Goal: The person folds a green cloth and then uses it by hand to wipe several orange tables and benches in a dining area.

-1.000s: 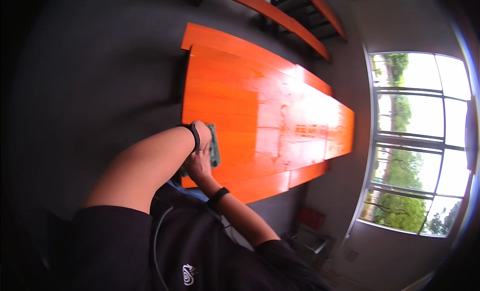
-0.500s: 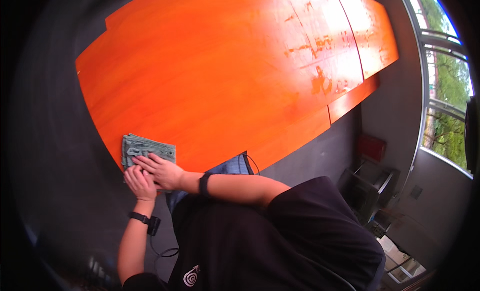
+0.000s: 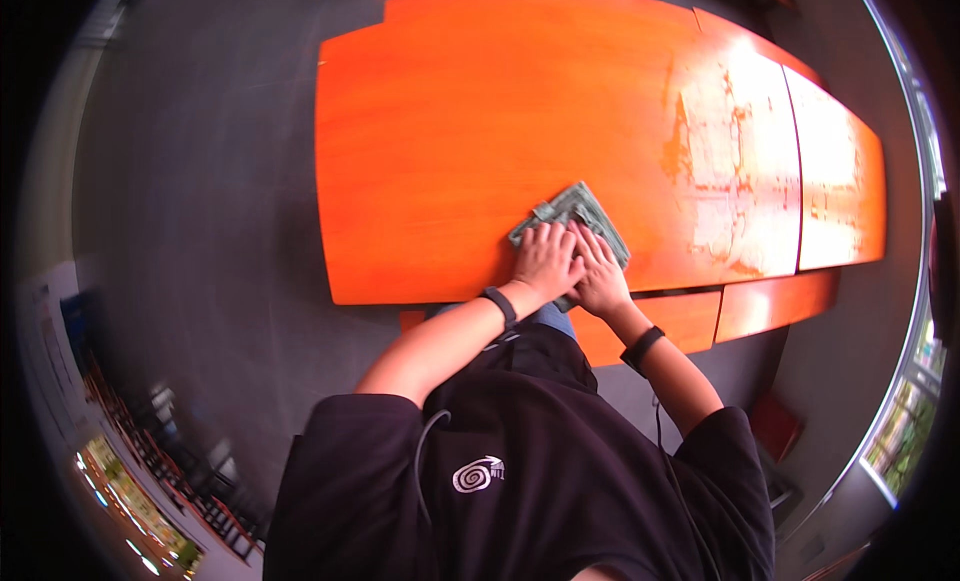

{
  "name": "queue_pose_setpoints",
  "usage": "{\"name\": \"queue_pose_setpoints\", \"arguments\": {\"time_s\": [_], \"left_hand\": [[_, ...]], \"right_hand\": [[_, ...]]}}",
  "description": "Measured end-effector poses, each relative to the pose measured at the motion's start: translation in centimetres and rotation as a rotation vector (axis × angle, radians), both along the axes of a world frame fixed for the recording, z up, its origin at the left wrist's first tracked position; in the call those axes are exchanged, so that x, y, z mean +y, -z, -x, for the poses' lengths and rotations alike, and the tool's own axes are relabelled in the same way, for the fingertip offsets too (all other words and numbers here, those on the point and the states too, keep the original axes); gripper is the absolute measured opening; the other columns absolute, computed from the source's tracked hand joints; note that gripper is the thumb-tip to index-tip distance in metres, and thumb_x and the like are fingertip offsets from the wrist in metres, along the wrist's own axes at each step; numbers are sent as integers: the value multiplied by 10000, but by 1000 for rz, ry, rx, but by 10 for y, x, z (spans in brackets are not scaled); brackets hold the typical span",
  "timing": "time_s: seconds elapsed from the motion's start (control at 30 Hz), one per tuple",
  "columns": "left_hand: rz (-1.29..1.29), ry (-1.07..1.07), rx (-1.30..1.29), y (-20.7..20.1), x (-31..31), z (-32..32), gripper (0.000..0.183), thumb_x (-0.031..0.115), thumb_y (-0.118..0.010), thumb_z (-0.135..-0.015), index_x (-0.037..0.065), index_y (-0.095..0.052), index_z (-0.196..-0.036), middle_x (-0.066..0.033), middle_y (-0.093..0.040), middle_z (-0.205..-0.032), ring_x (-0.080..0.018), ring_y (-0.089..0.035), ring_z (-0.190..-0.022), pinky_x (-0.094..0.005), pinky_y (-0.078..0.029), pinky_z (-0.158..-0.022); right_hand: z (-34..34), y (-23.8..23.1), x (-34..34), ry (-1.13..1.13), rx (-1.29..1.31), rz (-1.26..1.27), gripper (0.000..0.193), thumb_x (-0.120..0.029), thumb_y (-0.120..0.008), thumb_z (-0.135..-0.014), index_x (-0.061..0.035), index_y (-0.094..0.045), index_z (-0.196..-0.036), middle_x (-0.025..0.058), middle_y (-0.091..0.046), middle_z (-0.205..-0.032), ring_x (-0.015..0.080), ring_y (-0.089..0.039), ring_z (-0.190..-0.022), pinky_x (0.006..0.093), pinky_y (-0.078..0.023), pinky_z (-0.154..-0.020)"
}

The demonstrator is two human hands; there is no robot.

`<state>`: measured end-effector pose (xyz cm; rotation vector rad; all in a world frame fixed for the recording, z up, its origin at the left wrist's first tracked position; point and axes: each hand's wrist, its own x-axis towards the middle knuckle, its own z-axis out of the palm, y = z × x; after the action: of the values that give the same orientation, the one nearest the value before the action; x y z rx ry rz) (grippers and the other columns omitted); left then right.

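A folded grey-green cloth (image 3: 598, 219) lies on the orange tabletop (image 3: 450, 131), close to its near edge. My left hand (image 3: 547, 261) presses on the cloth's near left part, fingers slightly bent and lying on top. Beside it, touching it, my right hand (image 3: 597, 273) rests with fingers stretched along the cloth toward the far side. Both palms face down, and they hide the cloth's near part. Each wrist wears a black band. Toward the right, the tabletop carries glossy, wet-looking streaks (image 3: 735, 151).
A seam crosses the tabletop near its right end. Lower orange panels (image 3: 660, 321) run along the near side. Grey floor (image 3: 200, 181) lies to the left, with blurred shelves at lower left. A dark red object (image 3: 778, 426) and windows (image 3: 900, 441) stand at right.
Both hands and the cloth have moved right along the near edge, away from the table's left corner. The view has turned, and the cloth now sits at a slant.
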<state>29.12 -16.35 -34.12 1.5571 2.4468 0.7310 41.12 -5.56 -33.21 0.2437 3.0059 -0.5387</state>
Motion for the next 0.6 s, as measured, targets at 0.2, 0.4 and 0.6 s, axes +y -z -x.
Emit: {"name": "queue_pose_setpoints", "arguments": {"time_s": [0.2, 0.4, 0.6], "left_hand": [[-39, 153, 15, -1, -10, 13, 449, 418, -624, -840, 36, -588, -1073, -136, -576, -1076, -296, -523, -1036, -432, -406, -893], [-6, 203, -119, 9, -11, 14, 522, 422, -640, -844, -9, -584, -1135, -168, -577, -1140, -318, -518, -1097, -439, -410, -973], [-15, 151, -244, 31, -5, -2, 500, 377, -657, -851, -34, -584, -1127, -230, -593, -1152, -354, -542, -1106, -450, -456, -951]], "right_hand": [[5, 3, -5, -4, -111, 17, 730, -463, -587, -848, -194, -374, -1492, 207, -141, -1606, 394, -116, -1488, 557, -134, -1175], [4, 10, 4, -105, -186, -69, 764, -501, -606, -847, -200, -350, -1501, 214, -126, -1604, 446, -88, -1478, 626, -137, -1145], [-7, 25, 25, -252, -157, -35, 938, -636, -663, -753, -168, -345, -1501, 215, -145, -1595, 462, -127, -1462, 664, -157, -1128]]}}
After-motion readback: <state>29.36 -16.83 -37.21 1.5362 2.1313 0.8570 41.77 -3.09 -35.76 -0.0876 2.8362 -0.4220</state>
